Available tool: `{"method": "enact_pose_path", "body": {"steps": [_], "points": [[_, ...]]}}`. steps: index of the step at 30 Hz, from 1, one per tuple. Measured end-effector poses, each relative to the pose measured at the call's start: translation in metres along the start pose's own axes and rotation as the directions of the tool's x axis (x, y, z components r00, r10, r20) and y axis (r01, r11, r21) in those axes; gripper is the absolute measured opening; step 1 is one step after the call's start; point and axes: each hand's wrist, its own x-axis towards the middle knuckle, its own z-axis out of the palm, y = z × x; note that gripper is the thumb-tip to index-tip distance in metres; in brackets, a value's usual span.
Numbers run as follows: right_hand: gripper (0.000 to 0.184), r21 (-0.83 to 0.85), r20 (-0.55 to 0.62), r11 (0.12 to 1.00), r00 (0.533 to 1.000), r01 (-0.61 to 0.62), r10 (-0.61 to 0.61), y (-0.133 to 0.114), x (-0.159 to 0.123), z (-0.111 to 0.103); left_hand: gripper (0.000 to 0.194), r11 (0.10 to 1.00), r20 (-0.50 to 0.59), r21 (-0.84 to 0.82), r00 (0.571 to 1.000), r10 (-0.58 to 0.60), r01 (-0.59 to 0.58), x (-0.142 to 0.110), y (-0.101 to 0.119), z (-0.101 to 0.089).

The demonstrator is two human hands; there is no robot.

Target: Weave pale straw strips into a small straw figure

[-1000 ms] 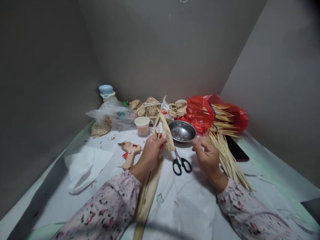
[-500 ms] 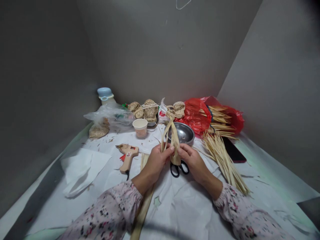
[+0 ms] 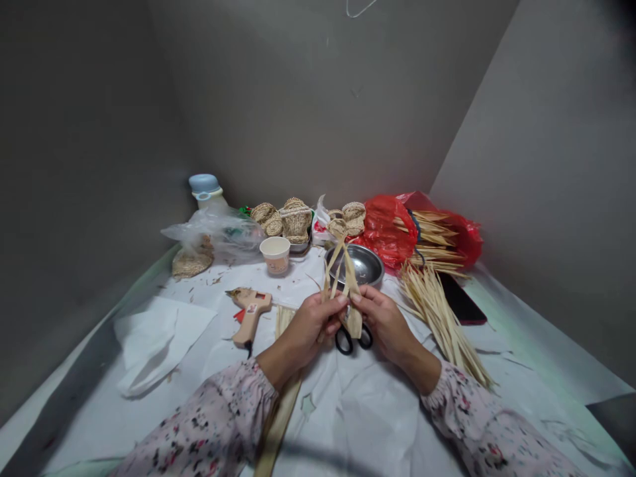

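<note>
Pink floral sleeves (image 3: 196,424) come in from the near edge, cuffs gathered at your wrists, forearms slanting inward. On your left, a long husk (image 3: 273,444) runs beneath the forearm. Both hands meet mid-table, knuckles outward, thumbs facing. Your left hand (image 3: 309,323) is nearly closed, thumb against curled fingers, pinching thin strands of the pale strip (image 3: 354,323). Your right hand (image 3: 386,323) mirrors it, fingers bent, thumb and forefinger closed on the strip's wider part. The strip stands between the hands, its wide end hanging down, its split strands rising and crossing in front of the steel bowl (image 3: 370,264). Scissors (image 3: 344,342) show black handle loops just below; the blades are hidden. Left of your hands: glue gun (image 3: 252,314). Right: straw bundle (image 3: 444,321). Farther off: paper cup (image 3: 275,257), woven pieces (image 3: 297,222), red bag (image 3: 390,228).
</note>
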Motion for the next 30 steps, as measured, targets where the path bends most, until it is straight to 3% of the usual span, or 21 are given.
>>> {"method": "enact_pose_path", "body": {"steps": [7,11,15,18,22,28,30], "points": [[0.028,-0.034,-0.033,0.999,0.999,0.01,-0.011,0.004,-0.002,0.001,0.03,1.0,-0.051,0.004,0.998,0.022,-0.022,-0.002,-0.001,0.005],[0.026,0.02,-0.167,0.999,0.985,0.043,-0.039,0.006,0.003,-0.007,0.025,0.993,-0.07,-0.096,0.996,0.06,-0.066,-0.005,0.008,0.003],[0.023,0.039,-0.411,0.985,0.901,0.166,-0.136,0.005,0.013,-0.021,0.023,0.961,-0.13,-0.255,0.989,0.075,-0.107,-0.006,0.021,-0.002],[0.021,0.111,-0.533,0.97,0.837,0.217,-0.126,0.002,0.017,-0.027,0.02,0.924,-0.172,-0.346,0.979,0.109,-0.164,-0.005,0.033,-0.008],[0.02,0.166,-0.551,0.958,0.828,0.233,-0.106,0.001,0.017,-0.027,0.008,0.859,-0.191,-0.438,0.961,0.199,-0.265,-0.003,0.051,-0.02],[0.016,0.167,-0.597,0.965,0.8,0.201,-0.063,0.004,0.018,-0.03,0.015,0.776,-0.229,-0.487,0.916,0.329,-0.401,-0.005,0.078,-0.032],[0.016,0.189,-0.575,0.959,0.815,0.21,-0.065,0.003,0.018,-0.03,0.013,0.786,-0.25,-0.456,0.908,0.336,-0.417,-0.005,0.079,-0.031]]}}
